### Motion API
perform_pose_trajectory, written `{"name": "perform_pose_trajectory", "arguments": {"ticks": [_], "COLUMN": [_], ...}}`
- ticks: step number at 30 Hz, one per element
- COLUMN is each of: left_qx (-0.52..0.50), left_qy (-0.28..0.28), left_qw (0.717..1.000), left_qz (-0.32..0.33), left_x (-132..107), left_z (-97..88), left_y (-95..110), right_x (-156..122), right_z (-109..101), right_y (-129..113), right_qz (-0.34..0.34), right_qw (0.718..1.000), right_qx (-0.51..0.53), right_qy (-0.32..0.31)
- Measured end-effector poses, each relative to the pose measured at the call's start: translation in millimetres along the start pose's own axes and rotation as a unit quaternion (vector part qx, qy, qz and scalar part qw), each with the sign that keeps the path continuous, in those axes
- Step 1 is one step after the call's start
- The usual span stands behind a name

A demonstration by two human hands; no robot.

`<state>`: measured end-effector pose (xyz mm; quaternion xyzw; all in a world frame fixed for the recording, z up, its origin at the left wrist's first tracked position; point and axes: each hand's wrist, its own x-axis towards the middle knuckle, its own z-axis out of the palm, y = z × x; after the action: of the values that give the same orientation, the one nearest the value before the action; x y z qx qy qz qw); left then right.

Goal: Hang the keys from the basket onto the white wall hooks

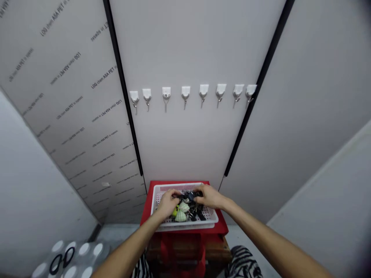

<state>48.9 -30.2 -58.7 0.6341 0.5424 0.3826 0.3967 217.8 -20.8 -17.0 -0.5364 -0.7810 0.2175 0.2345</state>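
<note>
Hands: We see two bare hands reach into a white basket (203, 222), the left hand (167, 203) over its left half and the right hand (211, 197) over its right, apparently so that both can get at the dark trinkets (190, 196) between them
Left fingers: Half curled, thumb parted from forefinger, at the heap's edge; we cannot tell whether they grip anything
Right fingers: Bent down onto the dark trinkets, thumb apart from the rest; we cannot tell if one is held
White basket: Shallow and perforated, its low walls keep the jumble together; we find the dark trinkets massed mid-basket, with a striped pale-green piece (181, 216) and a yellow-green piece (175, 211) toward the front left
Beneath it: A red-covered surface (222, 227) over brown wood (216, 247) bears the basket, likely placed there for easy reach from above
Overhead row: We count eight white-backed hooks (186, 92) on a pale panel (185, 135)
Lower left corner: We spot capped bottles (84, 249)
</note>
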Motion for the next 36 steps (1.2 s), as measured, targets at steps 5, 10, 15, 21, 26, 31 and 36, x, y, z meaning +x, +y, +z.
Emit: {"name": "perform_pose_trajectory", "arguments": {"ticks": [5,10,15,21,26,31,36], "left_qx": [-0.123,-0.265,-0.282,-0.255,-0.223,-0.189,-0.034], "left_qy": [-0.021,-0.169,-0.21,-0.209,-0.188,-0.18,-0.09], "left_qw": [0.992,0.947,0.931,0.941,0.955,0.964,0.995], "left_qz": [0.003,0.072,0.096,0.071,0.058,0.048,-0.008], "left_x": [26,37,34,33,30,26,8], "left_z": [-26.4,-61.0,-76.2,-75.6,-77.0,-66.4,-45.2], "left_y": [73,162,186,177,175,142,50], "right_x": [30,52,52,53,53,44,19], "right_z": [-31,-79,-97,-89,-86,-53,16], "right_y": [-39,-99,-121,-116,-118,-102,-53], "right_qz": [-0.02,-0.066,-0.075,-0.056,-0.05,-0.028,0.008], "right_qw": [0.987,0.876,0.843,0.852,0.859,0.884,0.973], "right_qx": [0.153,0.477,0.525,0.512,0.5,0.457,0.23], "right_qy": [0.033,-0.029,-0.083,-0.093,-0.098,-0.088,-0.034]}}
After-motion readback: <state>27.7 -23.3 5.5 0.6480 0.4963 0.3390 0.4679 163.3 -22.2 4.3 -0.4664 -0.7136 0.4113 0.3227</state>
